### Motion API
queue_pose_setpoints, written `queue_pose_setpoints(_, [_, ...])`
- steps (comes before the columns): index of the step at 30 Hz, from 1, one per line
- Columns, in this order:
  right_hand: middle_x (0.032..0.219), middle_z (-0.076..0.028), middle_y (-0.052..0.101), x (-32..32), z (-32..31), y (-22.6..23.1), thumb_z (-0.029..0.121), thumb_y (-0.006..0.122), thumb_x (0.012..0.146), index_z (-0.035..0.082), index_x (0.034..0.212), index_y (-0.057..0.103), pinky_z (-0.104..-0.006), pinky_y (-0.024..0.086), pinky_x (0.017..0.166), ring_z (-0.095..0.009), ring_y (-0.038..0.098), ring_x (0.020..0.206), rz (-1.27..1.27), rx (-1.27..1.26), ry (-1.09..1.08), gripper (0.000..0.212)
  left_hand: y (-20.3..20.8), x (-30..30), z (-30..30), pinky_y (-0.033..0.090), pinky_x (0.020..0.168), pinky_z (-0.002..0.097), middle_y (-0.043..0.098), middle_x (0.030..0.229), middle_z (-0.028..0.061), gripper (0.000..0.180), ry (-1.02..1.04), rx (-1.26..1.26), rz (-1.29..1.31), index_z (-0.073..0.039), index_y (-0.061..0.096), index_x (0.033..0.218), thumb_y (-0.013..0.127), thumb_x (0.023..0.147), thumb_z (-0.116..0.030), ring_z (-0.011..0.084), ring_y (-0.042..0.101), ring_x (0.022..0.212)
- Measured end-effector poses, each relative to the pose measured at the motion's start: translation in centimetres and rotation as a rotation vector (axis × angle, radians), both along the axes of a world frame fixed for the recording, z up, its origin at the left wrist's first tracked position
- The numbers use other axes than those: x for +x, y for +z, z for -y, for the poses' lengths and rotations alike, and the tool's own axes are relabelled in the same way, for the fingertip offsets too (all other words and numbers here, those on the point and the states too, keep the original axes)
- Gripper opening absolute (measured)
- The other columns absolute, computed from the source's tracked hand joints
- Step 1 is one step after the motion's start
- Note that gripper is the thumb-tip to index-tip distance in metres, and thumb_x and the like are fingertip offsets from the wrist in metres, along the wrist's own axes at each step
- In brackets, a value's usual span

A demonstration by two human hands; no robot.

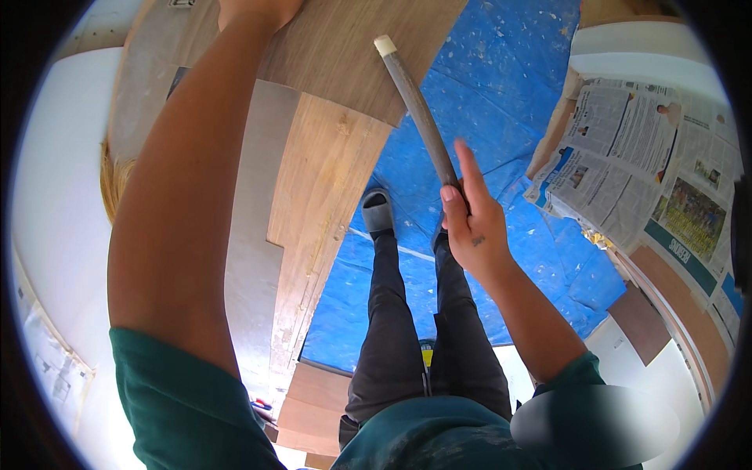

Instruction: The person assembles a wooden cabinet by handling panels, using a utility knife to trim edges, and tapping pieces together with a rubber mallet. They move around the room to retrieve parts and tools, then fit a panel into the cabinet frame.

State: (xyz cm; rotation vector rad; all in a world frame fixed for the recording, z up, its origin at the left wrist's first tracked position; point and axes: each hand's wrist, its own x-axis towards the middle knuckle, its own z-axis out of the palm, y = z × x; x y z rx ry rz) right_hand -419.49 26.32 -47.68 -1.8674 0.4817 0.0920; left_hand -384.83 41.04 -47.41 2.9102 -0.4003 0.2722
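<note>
A blue tarpaulin [501, 102] with white paint spots covers the floor under the person. On the left side, large wooden panels [337, 47] stand against a white wall [55, 180]; the top panel is brown with fine grain, and below it there is a lighter panel and a grey one. On the right side, sheets of newspaper [634, 164] lie over a surface, and their edge hangs above the tarpaulin. The person's legs, in dark trousers [392, 313], are in the middle, with one grey slipper [377, 210] on the tarpaulin.

The left hand [254, 9] is raised to the brown panel and touches it near the upper edge of the view; the fingers are cut off there, so I cannot tell their position. The right hand [470, 223] is closed around the lower end of a long grey handle [419, 110] with a pale tip, with the index finger stretched along it. The handle points up and to the left, its tip in front of the brown panel.
</note>
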Motion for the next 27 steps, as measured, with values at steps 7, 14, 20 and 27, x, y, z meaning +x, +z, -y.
queue_pose_setpoints(7, [0.071,-0.013,0.062,6.3,0.4,-1.2,0.023,0.062,0.098,0.002,0.108,0.060,-0.0348,0.044,0.053,-0.022,0.059,0.057,-0.043,-0.061,-0.015,0.023,-0.2,0.0,0.0,0.014,0.124,0.0470,0.034,0.160,0.0133,0.070,0.019,0.040,-0.012,-0.007,0.042,0.150,0.033,0.102,-0.057,0.0301,0.024,0.151])
queue_pose_setpoints(14, [0.068,-0.004,0.057,9.5,-0.3,-2.3,0.035,0.075,0.090,0.003,0.097,0.060,-0.0318,0.041,0.052,-0.014,0.051,0.057,0.028,-0.031,-0.066,0.035,0.2,-0.1,0.1,0.015,0.124,0.0471,0.034,0.160,0.0135,0.070,-0.002,0.031,-0.011,-0.007,0.041,0.150,0.031,0.102,-0.056,0.0300,0.024,0.151])
queue_pose_setpoints(20, [0.066,0.001,0.048,9.4,0.1,-2.7,0.037,0.085,0.081,0.005,0.094,0.056,-0.0270,0.038,0.052,-0.009,0.045,0.058,0.070,-0.039,-0.013,0.045,0.4,-0.2,0.3,0.014,0.124,0.0463,0.032,0.161,0.0131,0.070,0.022,0.080,-0.034,-0.007,0.040,0.151,0.030,0.103,-0.056,0.0294,0.022,0.152])
queue_pose_setpoints(27, [0.069,0.002,0.048,10.0,0.2,-3.1,0.037,0.083,0.084,0.003,0.102,0.056,-0.0257,0.038,0.052,-0.007,0.044,0.058,0.162,-0.006,-0.102,0.047,1.4,-0.3,0.4,0.011,0.125,0.0447,0.028,0.163,0.0112,0.071,0.072,0.133,-0.096,-0.008,0.036,0.154,0.029,0.103,-0.057,0.0278,0.018,0.153])
